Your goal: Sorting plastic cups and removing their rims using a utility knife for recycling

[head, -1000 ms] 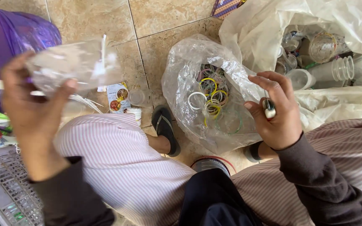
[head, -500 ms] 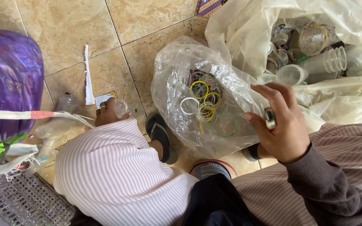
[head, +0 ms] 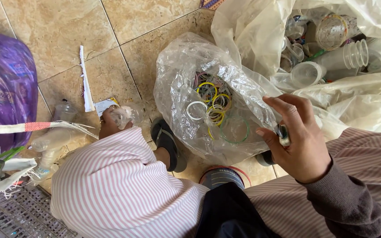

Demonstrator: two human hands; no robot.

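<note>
Right fingers [head: 283,112] curled, pinching small cutter [head: 282,134], long axis upright; left fingers [head: 111,121] clutch crumpled clear bottle [head: 126,115].

My right hand [head: 298,141] pinches a small glossy metal-and-plastic piece [head: 282,134] beside a crinkled clear plastic bag [head: 186,79] of smooth plastic rings [head: 210,103]; floor tiles [head: 54,35] polished stone, trousers [head: 115,189] matt striped cloth.

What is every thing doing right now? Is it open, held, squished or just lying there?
left hand: down at the floor, gripping a crumpled clear bottle
right hand: raised, pinching a small dark tool
clear bag of rings: open, rings piled inside
big bag of cups: open, cups lying on their sides
purple bag: bulging
paper strip: flat on the tiles
</note>
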